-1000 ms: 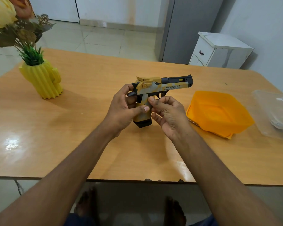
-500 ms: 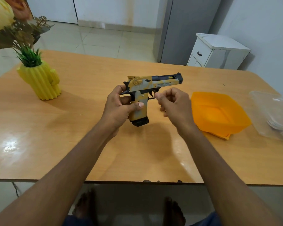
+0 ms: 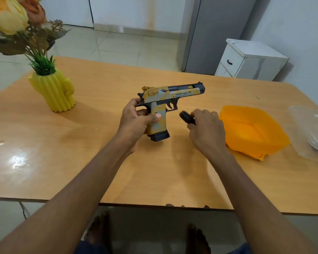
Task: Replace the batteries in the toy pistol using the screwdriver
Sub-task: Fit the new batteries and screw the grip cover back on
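A person sits at a glossy orange-brown wooden table (image 3: 81,143), seen from a head-worn camera looking down along both bare forearms.

The left hand (image 3: 134,123) grips a yellow-and-grey camouflage plastic toy pistol (image 3: 165,99) by its handle. The fingers wrap around the back of the grip and the thumb lies across its near side, its nail showing. The pistol is held upright above the middle of the table, barrel pointing right and slightly away, with its black base projecting below the hand. The dark slide, the trigger and the printed lettering along the side stay clear of the fingers.

The right hand (image 3: 206,129) hovers just right of the pistol, below the barrel and apart from it, back of the hand facing the camera. Its fingers curl around a small black object (image 3: 186,117) that pokes out on the thumb side; motion blur hides what it is.

Near the right hand, an orange plastic tub (image 3: 253,129) rests on the table. Beyond that, at the right edge, lies a clear plastic bag (image 3: 312,132). At the far left stands a yellow ribbed cactus-shaped vase (image 3: 53,90) with artificial flowers. A white bedside cabinet (image 3: 250,59) stands on the floor behind the table. The person's bare feet show beneath the near edge.
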